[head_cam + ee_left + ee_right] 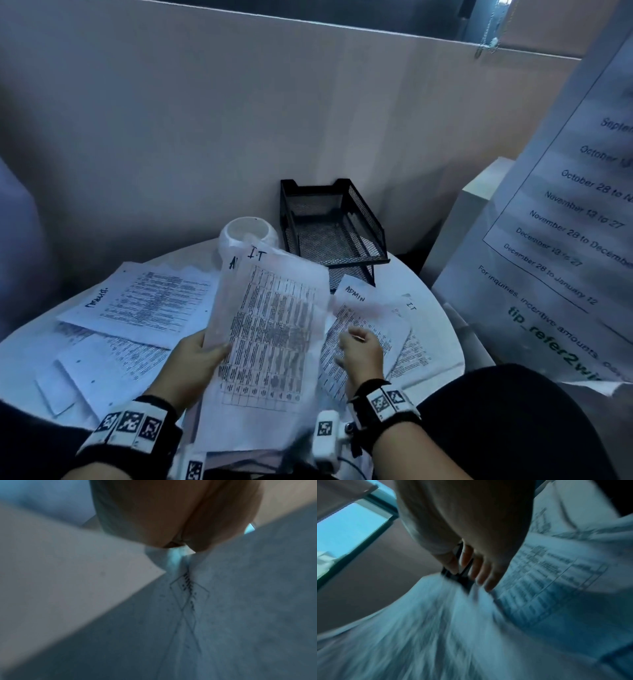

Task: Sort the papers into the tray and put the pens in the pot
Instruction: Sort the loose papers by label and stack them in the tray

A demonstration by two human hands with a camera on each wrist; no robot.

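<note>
Left hand holds a sheaf of papers, right hand over the loose sheets.

Nearest me, my left hand pinches the held papers, top sheet marked "I.T", lifted off the desk. Just right, my right hand hovers with fingers loosely spread over the "ADMIN" sheet, gripping nothing. More loose sheets lie to the left. Farther off stand the white pot and, right of it, the black mesh tray, no papers in it.

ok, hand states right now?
Left hand: gripping the I.T sheets.
Right hand: open over the ADMIN sheet, holding nothing.
</note>
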